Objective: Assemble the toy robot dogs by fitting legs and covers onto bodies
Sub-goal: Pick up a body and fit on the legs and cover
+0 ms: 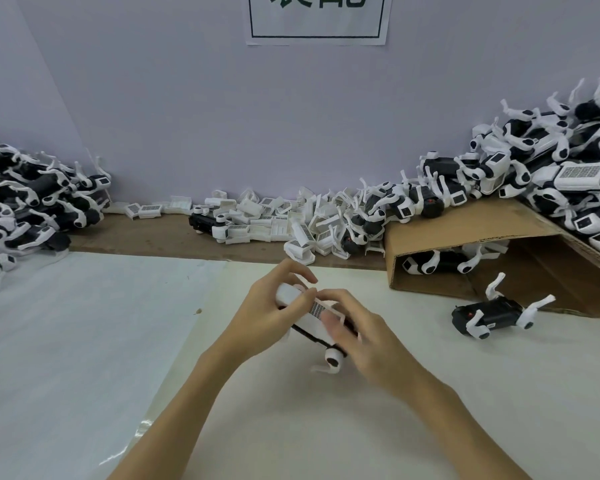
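Both our hands grip one toy dog [314, 315] just above the pale table [326, 427] at centre: our left hand [267, 313] clasps its front end, our right hand [357, 336] presses on the white cover [309, 306] over the black body. One white leg [331, 362] hangs below. Loose covers [274, 216] lie heaped along the wall; another coverless body [492, 315] rests beside the cardboard [465, 233].

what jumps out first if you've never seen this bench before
Both hands, left hand and right hand, meet at the centre, closed around one toy dog with a white cover on top. Behind them, loose white covers litter the back edge, and heaps of dogs rise at the far left and the far right over a cardboard sheet.
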Motion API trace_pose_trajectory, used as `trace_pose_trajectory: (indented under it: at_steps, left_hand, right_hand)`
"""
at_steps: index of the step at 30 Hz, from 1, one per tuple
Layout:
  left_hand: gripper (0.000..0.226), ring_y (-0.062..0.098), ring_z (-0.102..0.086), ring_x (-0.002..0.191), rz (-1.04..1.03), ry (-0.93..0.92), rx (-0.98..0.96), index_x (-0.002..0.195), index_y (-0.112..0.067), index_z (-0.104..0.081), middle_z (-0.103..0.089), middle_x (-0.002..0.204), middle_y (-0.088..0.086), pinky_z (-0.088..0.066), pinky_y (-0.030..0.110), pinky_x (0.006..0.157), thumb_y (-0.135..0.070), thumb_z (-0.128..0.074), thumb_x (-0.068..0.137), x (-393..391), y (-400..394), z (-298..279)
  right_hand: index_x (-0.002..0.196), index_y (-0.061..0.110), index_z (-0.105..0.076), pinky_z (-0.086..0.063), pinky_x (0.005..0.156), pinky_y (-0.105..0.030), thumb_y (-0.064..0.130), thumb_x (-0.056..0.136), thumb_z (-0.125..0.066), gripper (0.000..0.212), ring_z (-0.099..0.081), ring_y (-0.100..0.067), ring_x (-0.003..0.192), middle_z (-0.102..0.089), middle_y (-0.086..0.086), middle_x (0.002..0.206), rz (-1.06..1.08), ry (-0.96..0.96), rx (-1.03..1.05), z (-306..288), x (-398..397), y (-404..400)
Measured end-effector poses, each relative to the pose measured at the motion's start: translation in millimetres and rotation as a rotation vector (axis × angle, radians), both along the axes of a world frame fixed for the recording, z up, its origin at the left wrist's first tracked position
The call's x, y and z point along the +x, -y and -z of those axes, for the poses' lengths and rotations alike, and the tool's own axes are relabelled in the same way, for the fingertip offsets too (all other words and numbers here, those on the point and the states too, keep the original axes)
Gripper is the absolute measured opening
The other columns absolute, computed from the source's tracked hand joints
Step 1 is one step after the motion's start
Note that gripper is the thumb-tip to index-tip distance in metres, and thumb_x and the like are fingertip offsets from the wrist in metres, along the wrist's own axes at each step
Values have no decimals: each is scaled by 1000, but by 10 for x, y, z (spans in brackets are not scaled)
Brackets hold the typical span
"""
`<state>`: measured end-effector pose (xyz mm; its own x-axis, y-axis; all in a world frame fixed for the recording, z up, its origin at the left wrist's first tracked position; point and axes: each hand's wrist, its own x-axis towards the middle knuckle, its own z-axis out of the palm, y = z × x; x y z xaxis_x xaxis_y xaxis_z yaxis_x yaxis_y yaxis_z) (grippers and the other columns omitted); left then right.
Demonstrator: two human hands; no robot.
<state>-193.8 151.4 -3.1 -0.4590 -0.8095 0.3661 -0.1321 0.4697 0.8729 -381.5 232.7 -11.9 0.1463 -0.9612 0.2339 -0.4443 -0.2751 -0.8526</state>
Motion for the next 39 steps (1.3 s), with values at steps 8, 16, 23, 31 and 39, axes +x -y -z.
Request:
trace_pose_trajectory:
  at_steps: [8, 16, 23, 31, 39]
  left_hand:
    - [47, 15, -58, 124, -121, 183, -448, 136, -38, -53, -59, 126, -21, -42, 23, 103, -63, -65, 98, 42, 72, 75]
    - [54, -8, -45, 118, -95, 258, -495, 120, -30, -70, -54, 119, -32, -32, 20, 103, -75, -64, 90, 6, 125, 234]
    - [49, -3, -46, 114, -81, 257, -503, 121, -31, -70, -55, 115, -38, -30, 20, 101, -71, -63, 93, -7, 129, 235]
    - [38, -1, -49, 110, -82, 206, -418, 119, -32, -70, -60, 115, -27, -32, 21, 96, -62, -66, 96, -15, 102, 205]
    - [30, -4, -47, 111, -58, 205, -354, 116, -34, -70, -60, 114, -27, -32, 24, 98, -55, -70, 95, -6, 80, 186]
  right_hand:
    - [121, 35, -69, -54, 86, -18, 27, 91, -82, 34, -70, -8, 106, -74, 13, 111, 90, 127, -4, -55, -207, 36]
    - [121, 23, -72, -40, 99, -30, 35, 83, -87, 43, -58, -11, 103, -68, 15, 105, 273, -421, -466, 66, -205, 125]
    - [122, 20, -71, -36, 105, -35, 56, 101, -55, 45, -57, -16, 109, -64, 12, 103, 224, -520, -351, 105, -250, 145]
    - [115, 14, -73, -38, 99, -36, 38, 100, -61, 31, -61, -21, 102, -67, 7, 99, 312, -596, -493, 61, -194, 123]
    - [109, 20, -73, -30, 116, -38, 48, 100, -62, 32, -59, -10, 96, -58, 21, 88, 285, -546, -455, 111, -240, 149]
